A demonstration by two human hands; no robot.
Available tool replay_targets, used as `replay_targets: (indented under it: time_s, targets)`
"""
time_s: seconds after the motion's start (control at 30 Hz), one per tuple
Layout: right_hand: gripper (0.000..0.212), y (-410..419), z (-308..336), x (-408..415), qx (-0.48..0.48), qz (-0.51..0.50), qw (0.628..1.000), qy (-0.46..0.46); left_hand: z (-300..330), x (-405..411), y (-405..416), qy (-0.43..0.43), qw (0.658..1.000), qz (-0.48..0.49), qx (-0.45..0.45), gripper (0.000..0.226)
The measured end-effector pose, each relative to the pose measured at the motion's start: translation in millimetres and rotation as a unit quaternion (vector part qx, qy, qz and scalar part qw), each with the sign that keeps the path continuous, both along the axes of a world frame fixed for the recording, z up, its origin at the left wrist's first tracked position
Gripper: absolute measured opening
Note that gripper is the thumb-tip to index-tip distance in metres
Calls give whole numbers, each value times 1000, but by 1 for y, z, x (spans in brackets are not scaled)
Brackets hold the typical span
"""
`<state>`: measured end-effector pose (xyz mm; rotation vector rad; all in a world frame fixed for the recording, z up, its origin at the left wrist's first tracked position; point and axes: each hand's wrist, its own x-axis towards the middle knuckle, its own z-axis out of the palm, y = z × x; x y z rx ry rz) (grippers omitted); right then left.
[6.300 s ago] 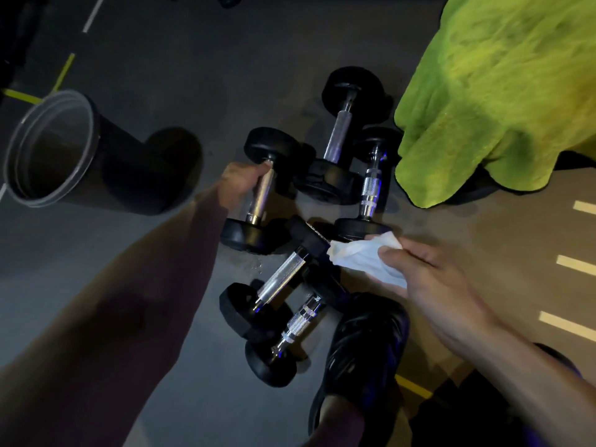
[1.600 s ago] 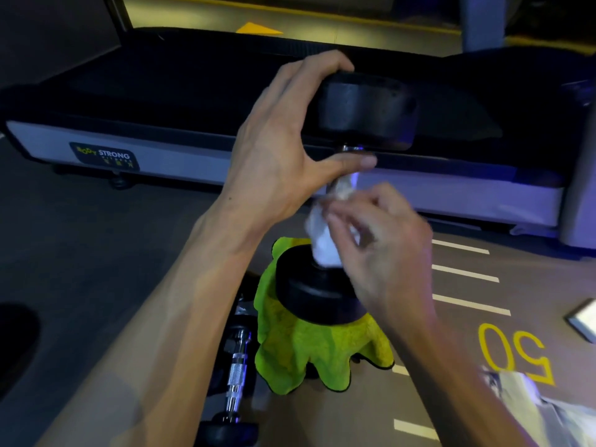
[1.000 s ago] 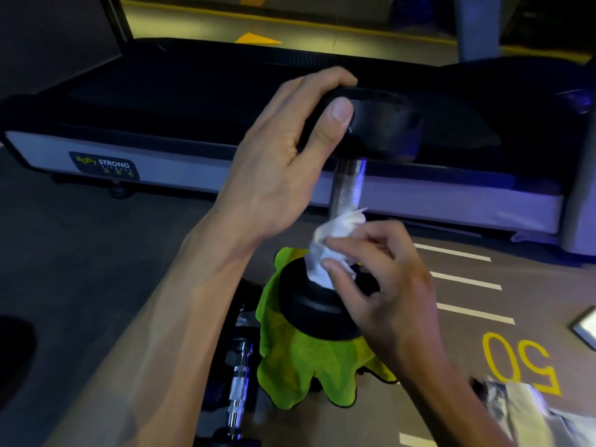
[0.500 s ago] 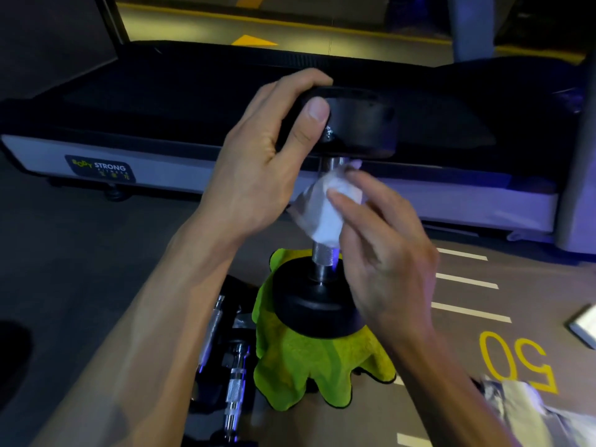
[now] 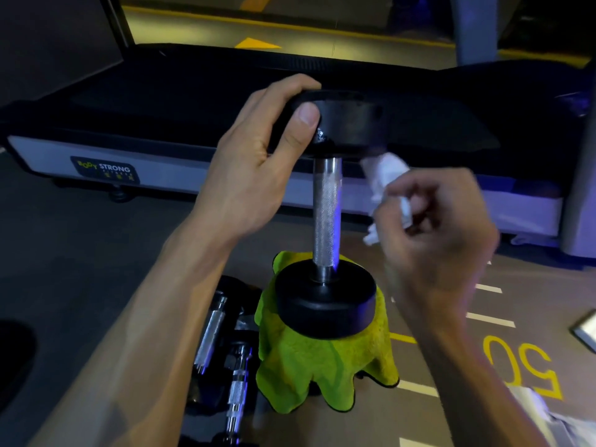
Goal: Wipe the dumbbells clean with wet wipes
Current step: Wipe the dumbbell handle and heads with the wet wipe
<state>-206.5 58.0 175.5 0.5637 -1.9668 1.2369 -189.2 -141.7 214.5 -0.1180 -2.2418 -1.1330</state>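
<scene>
Your left hand point(image 5: 248, 175) grips the upright dumbbell point(image 5: 327, 214) by its top head; your right hand point(image 5: 432, 233) pinches the wet wipe point(image 5: 385, 179), just off the handle. Mid-wipe: next likely the heads.

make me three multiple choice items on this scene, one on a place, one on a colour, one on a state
1. Where does the upright dumbbell stand?
A. on the green cloth
B. on the treadmill belt
C. in a bin

2. What colour is the wet wipe?
A. yellow
B. white
C. black

3. What is the wipe doing?
A. wrapped round the handle
B. lying on the floor
C. held clear of the handle

Answers:
1. A, its lower head sits on the cloth.
2. B, it shows white in the right hand.
3. C, the right hand's fingers pinch it beside the bare handle, while the left hand grips the top head.
</scene>
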Motion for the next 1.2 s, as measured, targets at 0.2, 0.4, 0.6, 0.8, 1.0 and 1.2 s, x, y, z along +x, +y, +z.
replay_targets:
  time_s: [0.2, 0.4, 0.6, 0.8, 1.0, 1.2]
  targets:
    - [24, -18, -3, -1, 110, 89, 990, 17, 0, 0, 4, 9, 1000, -13, 9, 36]
    - [46, -16, -17, -4, 163, 142, 976, 2, 3, 0, 9, 2, 1000, -12, 2, 38]
    - [45, -12, -17, -5, 192, 91, 976, 53, 3, -2, 14, 13, 1000, -12, -3, 36]
    - [44, 3, -29, 0, 302, 154, 939, 50, 2, -4, 8, 5, 1000, 7, -13, 36]
    - [54, -6, -11, -9, 293, 172, 940, 35, 0, -2, 1, -6, 999, 26, -17, 37]
    - [41, 4, -38, 15, 282, 216, 935, -15, -4, -1, -9, 13, 1000, 17, -10, 38]
